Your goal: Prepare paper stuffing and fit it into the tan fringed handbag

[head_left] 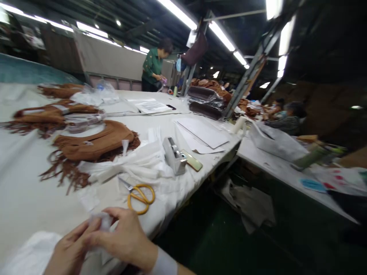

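Observation:
Near the table's front edge, my left hand (70, 248) and my right hand (124, 235) meet, their fingers closed round a crumpled piece of pale, translucent material (102, 220). Motion blurs it slightly. Just beyond my right hand lie scissors (141, 198) with yellow handles. White strips (137, 162) are heaped behind them, beside a grey tape dispenser (174, 156) and a greenish phone-like object (192, 160). A brown fringed bag (94, 143) lies left of the strips. A white bundle (34, 252) rests left of my left hand.
More brown fringed pieces (51, 112) and clear plastic (100, 93) lie farther back left. White sheets (200, 133) and wrapped dark items (205, 101) are toward the right. A person in green (153, 65) stands across the table. A second table (266, 172) stands right, beyond a gap.

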